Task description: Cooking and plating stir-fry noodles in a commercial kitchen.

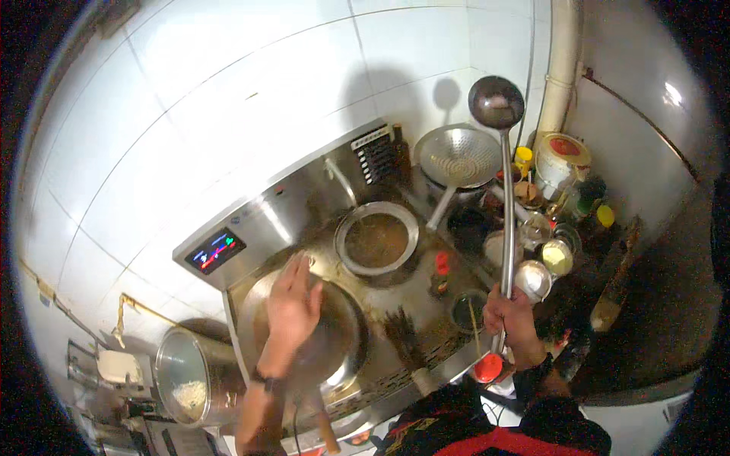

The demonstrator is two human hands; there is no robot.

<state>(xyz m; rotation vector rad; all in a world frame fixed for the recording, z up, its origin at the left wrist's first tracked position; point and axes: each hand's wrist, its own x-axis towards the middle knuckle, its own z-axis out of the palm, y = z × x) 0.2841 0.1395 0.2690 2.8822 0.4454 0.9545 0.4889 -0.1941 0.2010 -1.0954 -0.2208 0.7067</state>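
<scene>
My right hand (510,316) is closed around the steel handle of a ladle (496,104), whose dark bowl points up in front of the tiled wall. My left hand (292,308) is held flat over a large wok (259,296) on the steel stove, fingers extended and holding nothing; whether it touches the wok cannot be told. The wok's wooden handle (326,427) points towards me. Behind and right of the wok, a round metal bowl (341,239) with brownish contents is set in the stove top. A perforated strainer (459,157) rests farther back.
Seasoning bowls (557,256) and a white tub (562,162) crowd the right side. A brush (402,330) lies near the stove's front edge. A steel pot (182,370) with pale contents stands at left. A lit control panel (215,251) is on the backsplash.
</scene>
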